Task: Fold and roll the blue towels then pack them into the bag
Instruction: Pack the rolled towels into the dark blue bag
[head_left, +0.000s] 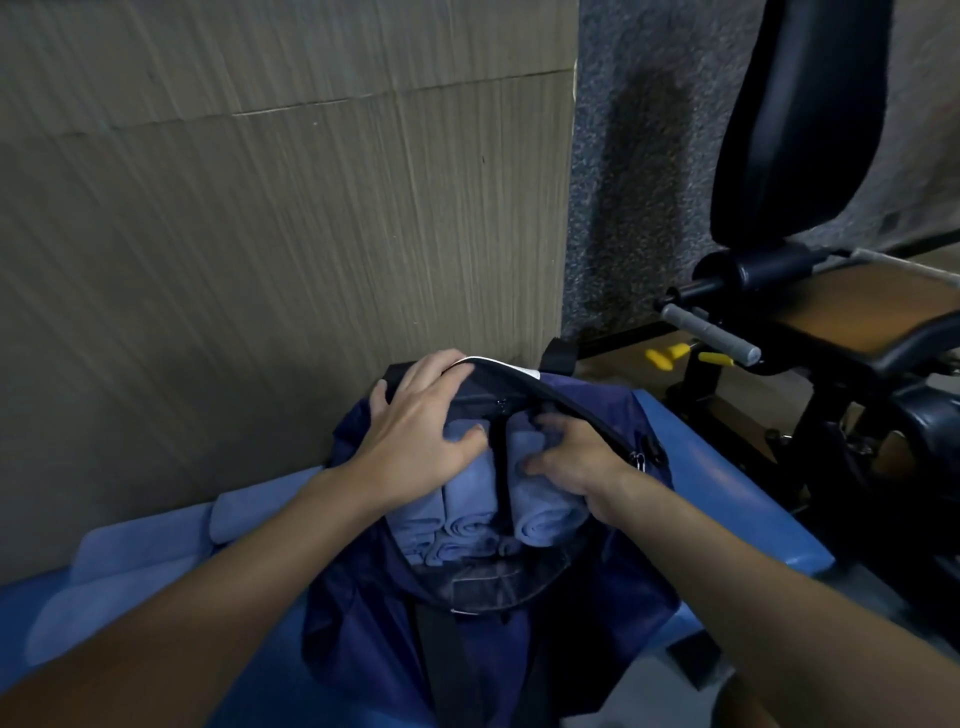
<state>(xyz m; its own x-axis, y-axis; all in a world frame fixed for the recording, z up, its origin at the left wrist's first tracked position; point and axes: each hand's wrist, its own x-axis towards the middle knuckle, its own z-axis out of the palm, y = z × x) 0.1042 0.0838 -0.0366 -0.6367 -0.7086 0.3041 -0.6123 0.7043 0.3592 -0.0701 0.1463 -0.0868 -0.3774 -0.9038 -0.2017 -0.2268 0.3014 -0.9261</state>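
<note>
A dark navy bag lies open on a blue padded bench. Several rolled blue towels sit inside it, with a black strap running between them. My left hand lies flat on the left rolls, its fingertips reaching the bag's white-trimmed upper rim. My right hand is inside the opening, fingers curled round the right-hand rolled towel. Flat unrolled blue towels lie on the bench to the left.
A wood-grain wall panel stands directly behind the bench. To the right is a black exercise machine with a grey-grip handle, an orange-brown seat pad and yellow levers.
</note>
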